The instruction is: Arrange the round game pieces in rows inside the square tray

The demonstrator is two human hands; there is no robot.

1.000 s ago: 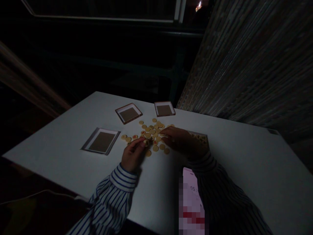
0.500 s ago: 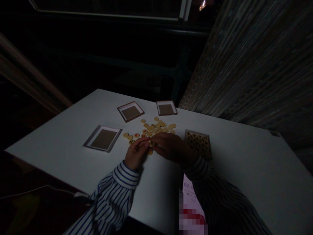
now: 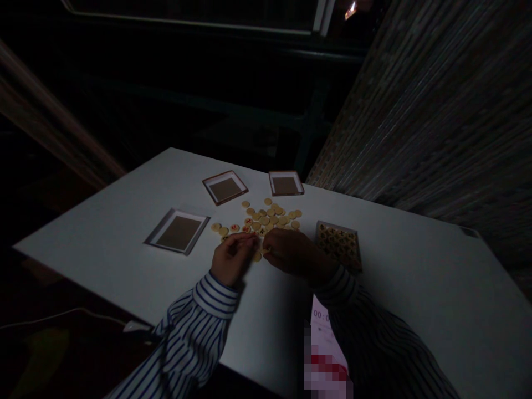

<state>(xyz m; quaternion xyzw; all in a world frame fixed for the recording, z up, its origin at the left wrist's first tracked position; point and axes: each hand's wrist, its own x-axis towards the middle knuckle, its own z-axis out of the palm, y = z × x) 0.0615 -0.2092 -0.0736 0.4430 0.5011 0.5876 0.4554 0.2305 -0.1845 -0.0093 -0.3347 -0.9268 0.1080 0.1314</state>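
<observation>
Counters (image 3: pixel 266 219) scattered mid-table, just ahead of both hands.
Light, stiff discs, best pinched by the rim; left hand (image 3: pixel 233 257) and right hand (image 3: pixel 296 252) sit close together, any grip unclear.

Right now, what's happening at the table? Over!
Left hand and right hand at the near edge of the pile. Round game pieces spread just ahead. Box beside right hand. Over.

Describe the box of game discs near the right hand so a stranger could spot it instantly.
On the white table, beside the scatter of round game discs, look just beyond the person's right hand. That small square box is packed with discs in rows; the three brown-bottomed trays hold none.
</observation>
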